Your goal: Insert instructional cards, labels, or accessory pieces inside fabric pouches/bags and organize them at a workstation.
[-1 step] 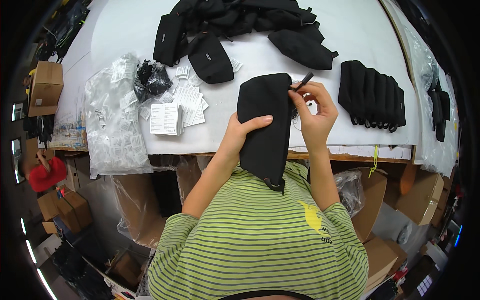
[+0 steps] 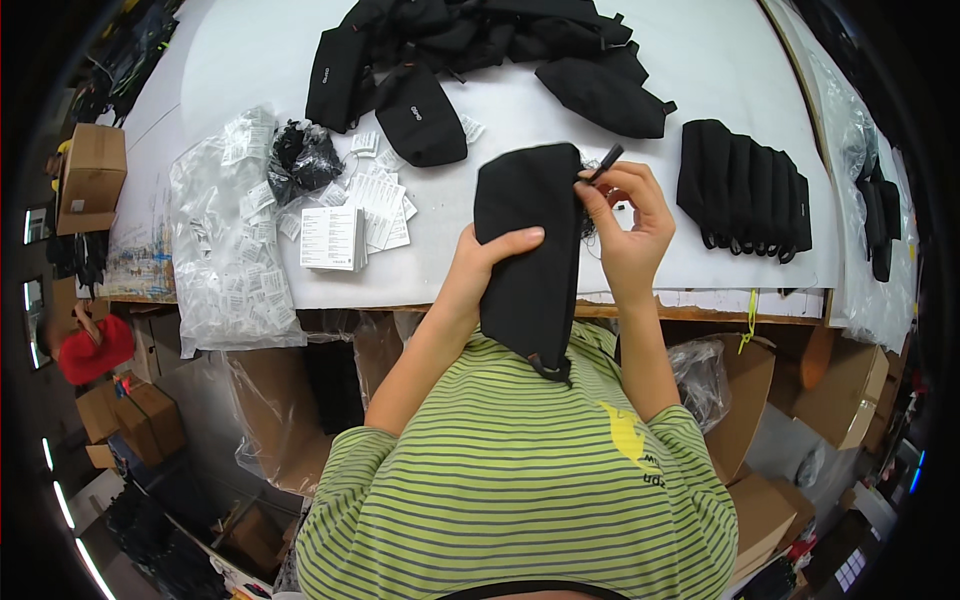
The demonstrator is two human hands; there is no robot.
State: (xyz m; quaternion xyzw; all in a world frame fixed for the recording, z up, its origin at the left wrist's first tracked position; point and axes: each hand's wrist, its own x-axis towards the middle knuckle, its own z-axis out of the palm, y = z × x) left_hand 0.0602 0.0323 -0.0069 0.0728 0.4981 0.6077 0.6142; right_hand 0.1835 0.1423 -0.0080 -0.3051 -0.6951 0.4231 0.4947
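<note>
A black fabric pouch (image 2: 525, 240) is held upright in front of my chest, just over the table's near edge. My left hand (image 2: 490, 262) grips its left side, thumb across the front and the other fingers hidden behind. At the top right corner, the thumb and fingertips of my right hand (image 2: 630, 215) pinch a black zipper pull (image 2: 606, 163) that sticks up past them. A small black loop (image 2: 552, 370) hangs from the pouch's lower end. Behind my right hand, thin black strings (image 2: 589, 223) show in part.
More black pouches (image 2: 422, 115) are heaped at the far side of the white table (image 2: 740, 70). A row of pouches (image 2: 742, 190) stands at the right. On the left lie a stack of white cards (image 2: 331, 240), a clear plastic bag of labels (image 2: 232, 240) and a black bundle (image 2: 305, 160).
Hardly anything differs. The pouch has tilted very slightly, its lower end a touch to the right, with both hands still holding it.
</note>
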